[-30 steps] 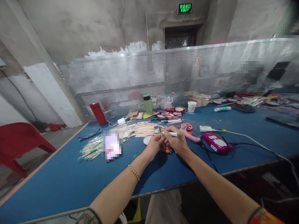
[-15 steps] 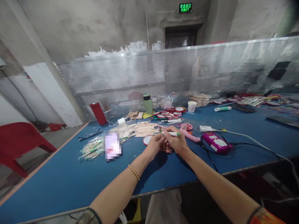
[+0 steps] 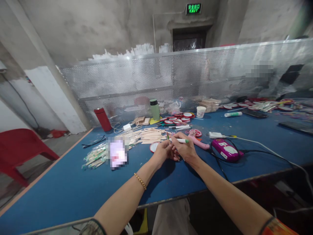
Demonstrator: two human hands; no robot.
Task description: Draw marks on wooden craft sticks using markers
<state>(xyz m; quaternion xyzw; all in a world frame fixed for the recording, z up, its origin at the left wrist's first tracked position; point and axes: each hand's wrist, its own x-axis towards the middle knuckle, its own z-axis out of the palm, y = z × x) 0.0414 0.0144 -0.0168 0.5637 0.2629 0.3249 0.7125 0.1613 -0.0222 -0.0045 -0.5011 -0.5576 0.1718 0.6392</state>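
Observation:
My right hand (image 3: pixel 186 150) is closed around a white marker pen (image 3: pixel 181 140) with a green end, held at a slant. Against it, my left hand (image 3: pixel 163 152) pinches a small thin stick (image 3: pixel 167 135) whose upper end looks reddish brown and green. The pen's tip meets or nearly meets this stick; the fingers partly hide both. Just left of the hands lies a round white disc with a red rim (image 3: pixel 154 147). Behind it are loose pale wooden sticks (image 3: pixel 152 135). A pink glue gun (image 3: pixel 201 143) lies right of my right hand.
Bagged green-tipped sticks (image 3: pixel 94 157) and a blurred phone-like object (image 3: pixel 117 153) lie left. A purple device (image 3: pixel 225 150) with cables sits right. Red bottle (image 3: pixel 103 119), green bottle (image 3: pixel 154 110), paper cup (image 3: pixel 201 112) and red-rimmed discs (image 3: pixel 179 119) stand or lie behind.

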